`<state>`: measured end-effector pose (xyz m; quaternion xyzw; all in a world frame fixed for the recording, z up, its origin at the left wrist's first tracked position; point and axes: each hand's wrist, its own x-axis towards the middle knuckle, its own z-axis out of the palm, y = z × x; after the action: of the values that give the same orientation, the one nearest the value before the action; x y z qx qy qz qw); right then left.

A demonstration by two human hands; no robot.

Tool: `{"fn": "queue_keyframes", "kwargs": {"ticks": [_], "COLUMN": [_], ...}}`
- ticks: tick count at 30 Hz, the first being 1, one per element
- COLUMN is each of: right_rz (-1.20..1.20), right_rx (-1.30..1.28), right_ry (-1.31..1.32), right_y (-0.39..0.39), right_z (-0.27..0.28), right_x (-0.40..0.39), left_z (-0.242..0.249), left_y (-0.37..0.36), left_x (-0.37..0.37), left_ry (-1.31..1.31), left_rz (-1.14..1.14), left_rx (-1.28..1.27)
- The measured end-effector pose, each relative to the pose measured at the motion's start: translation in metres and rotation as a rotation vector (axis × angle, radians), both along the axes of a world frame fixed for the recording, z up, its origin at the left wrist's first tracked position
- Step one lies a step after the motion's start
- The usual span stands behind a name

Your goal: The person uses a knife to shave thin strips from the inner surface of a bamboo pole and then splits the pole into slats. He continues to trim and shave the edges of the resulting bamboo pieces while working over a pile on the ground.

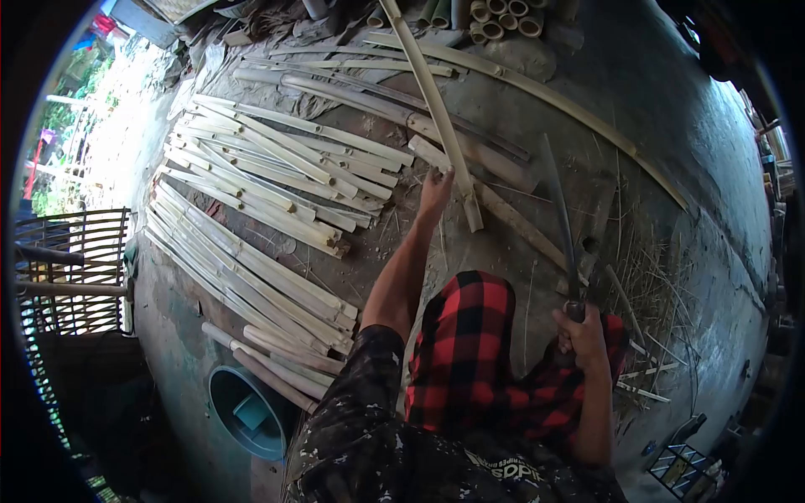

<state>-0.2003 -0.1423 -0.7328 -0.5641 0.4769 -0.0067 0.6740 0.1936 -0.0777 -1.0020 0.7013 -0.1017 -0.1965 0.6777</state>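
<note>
Gripping a machete (pixel 563 226), right hand (pixel 580 335) (left hand (pixel 436 191) steadies bamboo strip (pixel 436 109)).

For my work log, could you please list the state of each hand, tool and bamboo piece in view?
Left hand: gripping the strip.
Strip: long, lying on the ground.
Right hand: closed on the knife.
Knife: blade pointing away, off the strip.
Split slats: piled flat on the left.
Tubes: whole, stacked.
</note>
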Motion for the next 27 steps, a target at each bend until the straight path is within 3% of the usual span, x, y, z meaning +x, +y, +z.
{"fn": "queue_keyframes", "kwargs": {"ticks": [1, 4, 8, 11, 13, 15, 21, 27], "right_rz": [-0.073, -0.197, -0.227, -0.229, -0.220, -0.205, -0.140, -0.146], "right_rx": [0.010, 0.017, -0.037, -0.088, -0.102, -0.108, -0.158, -0.189], "right_ry": [-0.017, -0.036, -0.009, -0.009, -0.020, -0.053, -0.048, -0.051], "right_y": [0.003, 0.003, -0.001, -0.005, -0.005, -0.008, -0.015, -0.017], "right_z": [0.000, -0.003, -0.012, -0.015, -0.017, -0.020, -0.029, -0.033], "right_x": [-0.002, -0.005, -0.020, -0.024, -0.026, -0.025, -0.024, -0.015], "left_z": [-0.012, 0.036, 0.055, 0.084, 0.072, 0.062, 0.091, 0.132], "left_y": [-0.020, -0.042, -0.048, -0.031, -0.013, 0.009, 0.070, 0.104], "left_x": [-0.001, -0.023, -0.065, -0.099, -0.108, -0.113, -0.131, -0.135], "left_ry": [-0.023, 0.171, 0.194, 0.163, 0.095, 0.090, -0.035, -0.011], "left_rz": [0.033, -0.049, 0.031, 0.140, 0.179, 0.196, 0.252, 0.423], "left_rx": [-0.028, 0.049, -0.298, -0.238, -0.151, -0.218, -0.066, -0.195]}}
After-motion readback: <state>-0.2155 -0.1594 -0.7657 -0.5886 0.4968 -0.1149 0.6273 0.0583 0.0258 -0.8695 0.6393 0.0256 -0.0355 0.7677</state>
